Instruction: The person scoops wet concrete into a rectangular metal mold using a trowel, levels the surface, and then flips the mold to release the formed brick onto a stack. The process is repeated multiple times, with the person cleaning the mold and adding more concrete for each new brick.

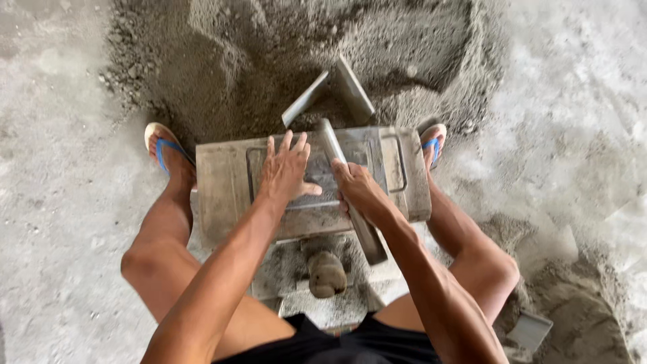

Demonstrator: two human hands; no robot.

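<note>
While the head camera looks straight down, a person squats over a grey rectangular mould (222, 195) set on the ground, knees spread wide on either side. Left hand (286, 172) lies flat on the mould's top, fingers spread and pointing away, palm down, gripping nothing. Right hand (360, 192) is clenched around a flat metal bar (347, 195) that slants across the mould, its far end up by the mound, its near end poking out below the wrist. Beyond the mould rises a heap of dark damp sand mix (269, 61), coarse and lumpy, with two flat metal strips (330, 94) propped in a V shape, their lower ends sunk in it. Feet in blue-strapped flip-flops flank the mould, left foot (165, 152) on bare ground, right foot (433, 143) tucked just beside the mould's far corner. Below the mould, between the thighs, sits a rounded, cement-crusted lump (327, 273); what it is I cannot tell. A small grey plate (530, 330) lies at lower right. Pale, dusty concrete floor (54, 236) stretches all around.
</note>
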